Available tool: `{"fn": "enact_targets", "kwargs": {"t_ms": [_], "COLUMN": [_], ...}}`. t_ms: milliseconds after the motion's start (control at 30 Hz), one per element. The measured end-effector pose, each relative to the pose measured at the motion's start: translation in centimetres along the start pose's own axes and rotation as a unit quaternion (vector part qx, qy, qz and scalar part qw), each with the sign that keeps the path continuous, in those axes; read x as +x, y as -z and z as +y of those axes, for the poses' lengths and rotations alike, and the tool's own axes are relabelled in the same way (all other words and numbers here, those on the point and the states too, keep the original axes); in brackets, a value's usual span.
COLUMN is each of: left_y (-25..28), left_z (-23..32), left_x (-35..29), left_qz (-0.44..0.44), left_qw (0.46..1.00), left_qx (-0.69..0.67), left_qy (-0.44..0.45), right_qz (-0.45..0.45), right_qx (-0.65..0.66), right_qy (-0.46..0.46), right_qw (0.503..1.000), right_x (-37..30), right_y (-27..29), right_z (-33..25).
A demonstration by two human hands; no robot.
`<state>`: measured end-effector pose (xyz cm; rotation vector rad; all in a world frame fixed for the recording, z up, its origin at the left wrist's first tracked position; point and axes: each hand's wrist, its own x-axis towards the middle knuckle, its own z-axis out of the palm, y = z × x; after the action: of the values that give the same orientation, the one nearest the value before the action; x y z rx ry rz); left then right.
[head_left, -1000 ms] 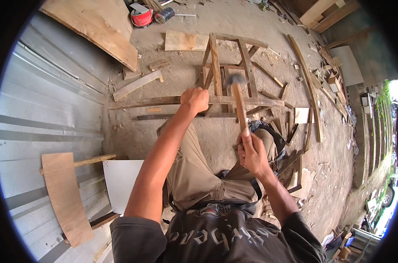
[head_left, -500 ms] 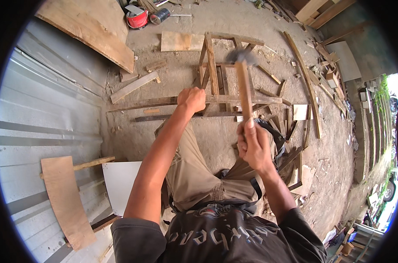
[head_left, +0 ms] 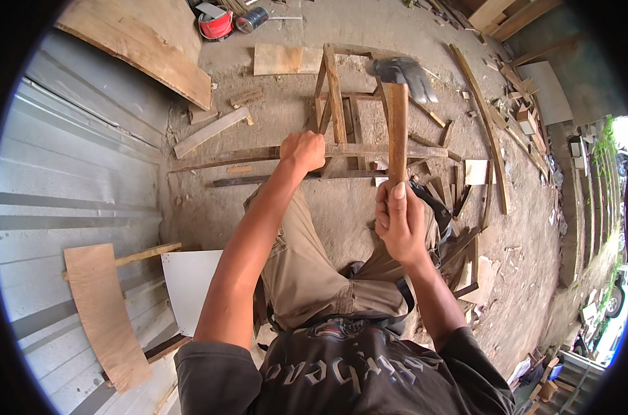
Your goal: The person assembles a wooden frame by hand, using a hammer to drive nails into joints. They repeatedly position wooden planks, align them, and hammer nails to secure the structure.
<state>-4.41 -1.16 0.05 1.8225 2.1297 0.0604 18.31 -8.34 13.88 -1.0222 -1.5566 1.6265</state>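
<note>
My right hand (head_left: 401,220) is wrapped round the wooden handle of a hammer (head_left: 397,131), thumb laid along it. The dark hammer head, smeared by motion, is up at the far end of the handle. Closed over a long wooden strip (head_left: 231,160) is my left hand (head_left: 303,150); the strip runs crosswise in front of me and its middle is partly covered by that hand. A small wooden frame (head_left: 335,97) of narrow bars stands just beyond the strip. Whether a nail is in the wood cannot be made out.
A dark bar (head_left: 258,180) lies below the strip. Offcuts (head_left: 212,131) and a long plank (head_left: 481,128) lie on the dirt floor. Corrugated metal wall (head_left: 79,187) borders the left. A red bucket (head_left: 216,25) and dark can (head_left: 252,20) are at the far left.
The hammer has swung slightly to the right and its handle now stands more upright, its head still blurred. My left hand keeps its place on the strip.
</note>
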Motion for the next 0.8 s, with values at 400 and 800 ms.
{"fn": "enact_targets", "kwargs": {"t_ms": [400, 800], "left_y": [0.6, 0.1], "left_z": [0.5, 0.3], "left_x": [-0.2, -0.1], "left_qz": [-0.012, -0.007], "left_qw": [1.000, 1.000], "left_qx": [-0.007, -0.006], "left_qy": [0.010, 0.011], "right_qz": [-0.013, -0.001], "right_qx": [0.023, 0.005], "right_qy": [-0.022, 0.028], "right_qw": [0.999, 1.000], "right_x": [-0.5, -0.2], "right_y": [0.2, -0.7], "right_z": [-1.0, -0.7]}}
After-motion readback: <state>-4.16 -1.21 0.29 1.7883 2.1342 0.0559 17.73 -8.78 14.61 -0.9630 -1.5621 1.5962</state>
